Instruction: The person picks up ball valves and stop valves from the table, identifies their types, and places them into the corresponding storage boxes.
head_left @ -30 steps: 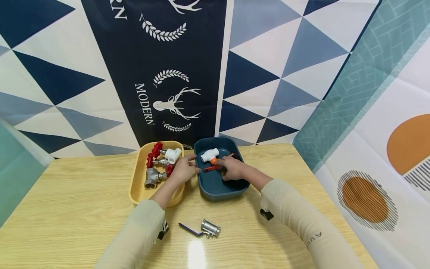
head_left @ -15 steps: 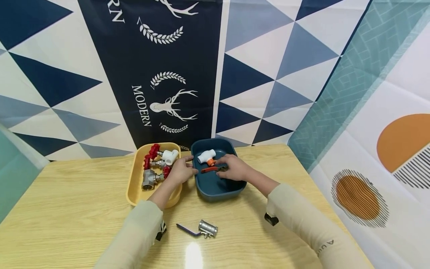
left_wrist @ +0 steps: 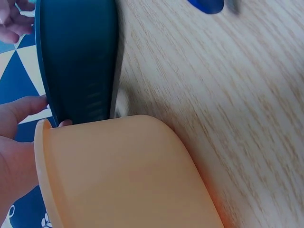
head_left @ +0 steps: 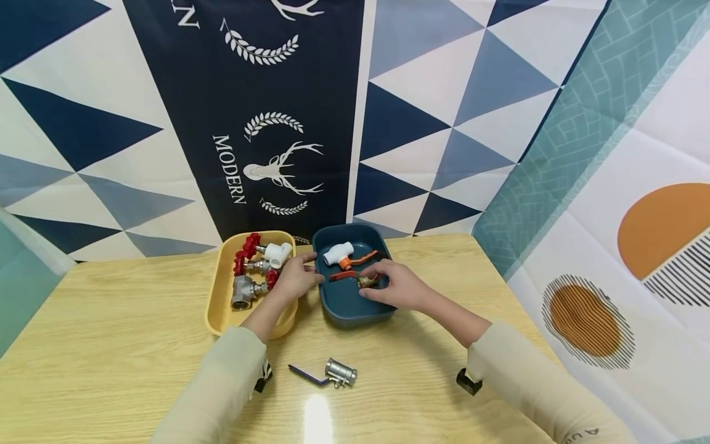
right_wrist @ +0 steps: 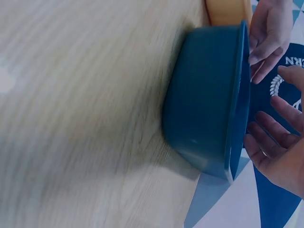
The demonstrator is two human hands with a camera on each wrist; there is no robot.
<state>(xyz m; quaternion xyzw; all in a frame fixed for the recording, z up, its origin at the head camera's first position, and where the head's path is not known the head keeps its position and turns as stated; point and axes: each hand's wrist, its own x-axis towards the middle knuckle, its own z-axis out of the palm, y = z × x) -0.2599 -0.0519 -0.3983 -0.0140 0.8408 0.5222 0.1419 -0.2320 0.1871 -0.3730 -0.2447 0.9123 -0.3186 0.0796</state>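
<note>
In the head view, my right hand (head_left: 400, 285) hovers over the blue bin (head_left: 348, 312), thumb and fingers spread. Just below its fingertips lies a brass ball valve (head_left: 366, 282) with a red lever. The right wrist view shows the relaxed fingers of that hand (right_wrist: 280, 137) at the bin's rim, holding nothing. Behind the brass valve lies a white plastic ball valve (head_left: 338, 253) with an orange lever. My left hand (head_left: 296, 279) reaches across the yellow bin (head_left: 218, 316); its extended fingers touch the blue bin's left rim (left_wrist: 42, 61).
Inside the yellow bin are several valves with red handwheels, among them a grey metal valve (head_left: 241, 292) and a white one (head_left: 277, 254). A steel ball valve (head_left: 341, 372) with a blue lever lies on the wooden table (head_left: 138, 345) in front. A patterned wall covering (head_left: 288, 92) stands behind.
My right hand has let go of the red-levered ball valve, leaving it in the blue bin, and has drawn back to the right. The left hand stays at the rim. The head view has shifted slightly.
</note>
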